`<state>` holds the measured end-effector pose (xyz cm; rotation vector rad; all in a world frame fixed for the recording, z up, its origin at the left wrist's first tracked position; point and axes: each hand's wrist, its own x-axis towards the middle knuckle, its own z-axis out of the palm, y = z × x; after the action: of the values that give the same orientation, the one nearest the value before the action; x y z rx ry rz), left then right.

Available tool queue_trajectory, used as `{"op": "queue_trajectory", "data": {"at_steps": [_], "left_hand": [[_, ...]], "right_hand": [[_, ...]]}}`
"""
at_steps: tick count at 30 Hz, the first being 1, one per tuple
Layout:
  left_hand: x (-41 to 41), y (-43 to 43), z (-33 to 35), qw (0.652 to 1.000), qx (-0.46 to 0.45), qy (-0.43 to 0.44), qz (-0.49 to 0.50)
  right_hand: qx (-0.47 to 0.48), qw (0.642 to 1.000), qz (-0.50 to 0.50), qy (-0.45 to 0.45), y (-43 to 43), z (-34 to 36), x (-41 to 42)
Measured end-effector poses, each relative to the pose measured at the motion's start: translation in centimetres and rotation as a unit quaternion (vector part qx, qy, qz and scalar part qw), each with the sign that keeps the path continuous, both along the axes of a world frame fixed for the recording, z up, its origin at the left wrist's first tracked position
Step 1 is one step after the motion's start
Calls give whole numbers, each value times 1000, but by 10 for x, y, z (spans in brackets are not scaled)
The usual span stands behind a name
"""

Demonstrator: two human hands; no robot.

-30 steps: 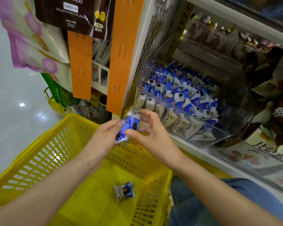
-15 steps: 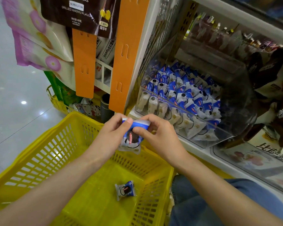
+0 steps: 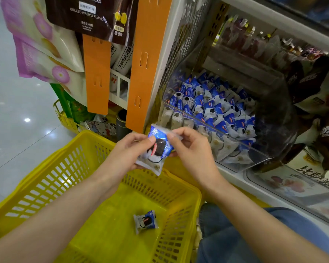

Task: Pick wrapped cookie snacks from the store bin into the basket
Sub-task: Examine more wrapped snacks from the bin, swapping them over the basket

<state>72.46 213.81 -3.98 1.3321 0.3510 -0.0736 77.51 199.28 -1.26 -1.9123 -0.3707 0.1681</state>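
Observation:
Both hands hold one blue-and-white wrapped cookie snack [image 3: 157,149] above the far rim of the yellow basket [image 3: 46,183]. My left hand [image 3: 129,154] pinches its left side and lower edge. My right hand [image 3: 192,149] pinches its top right corner. The printed face with the dark cookie picture faces me. A second wrapped cookie snack [image 3: 145,222] lies on the basket floor. The clear store bin [image 3: 254,154] on the shelf to the right is packed with several rows of the same snacks [image 3: 207,107].
An orange shelf strip [image 3: 146,63] and a second one [image 3: 96,73] hang just behind my hands. Snack bags [image 3: 40,40] hang at upper left. Another yellow basket [image 3: 65,118] sits on the tiled floor. My jeans-clad knee [image 3: 235,234] is beside the basket.
The snack has been turned in my hands from edge-on to face-up, and my right hand has gone from loosely touching it to pinching its top corner.

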Motion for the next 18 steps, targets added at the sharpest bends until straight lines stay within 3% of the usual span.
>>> {"op": "queue_trajectory", "data": {"at_steps": [5, 11, 16, 18], "left_hand": [[0, -1, 0, 996, -61, -21, 67], [1, 6, -1, 984, 5, -85, 154], [-2, 5, 0, 984, 48, -107, 137], [-3, 5, 3, 982, 77, -121, 119]], "right_hand": [[118, 986, -25, 112, 1, 4, 4], [15, 979, 62, 194, 4, 1, -3], [-124, 979, 124, 106, 2, -2, -5], [-123, 984, 113, 58, 1, -3, -6]]}}
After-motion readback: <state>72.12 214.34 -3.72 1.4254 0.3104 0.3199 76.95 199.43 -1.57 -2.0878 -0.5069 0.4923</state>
